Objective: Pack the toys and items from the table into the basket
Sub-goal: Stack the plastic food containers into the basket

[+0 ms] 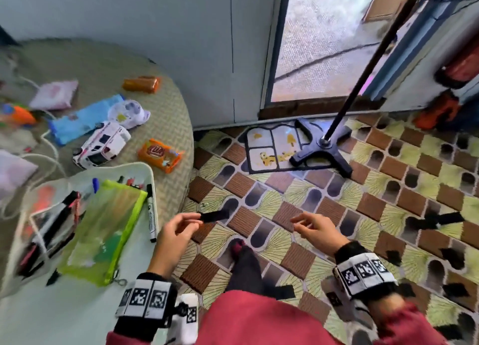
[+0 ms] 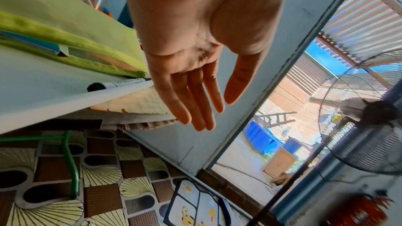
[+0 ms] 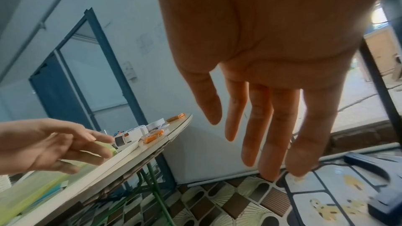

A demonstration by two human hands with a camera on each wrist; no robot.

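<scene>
- Left hand (image 1: 176,230) and right hand (image 1: 315,229) are held relaxed and empty over the floor, right of the table (image 1: 166,116), likely between picks.
- Basket (image 1: 145,171), near left, is loaded with a green pouch (image 1: 103,230).
- Toy ambulance (image 1: 102,145) and orange packet (image 1: 160,155) are left unpacked just beyond it.
</scene>
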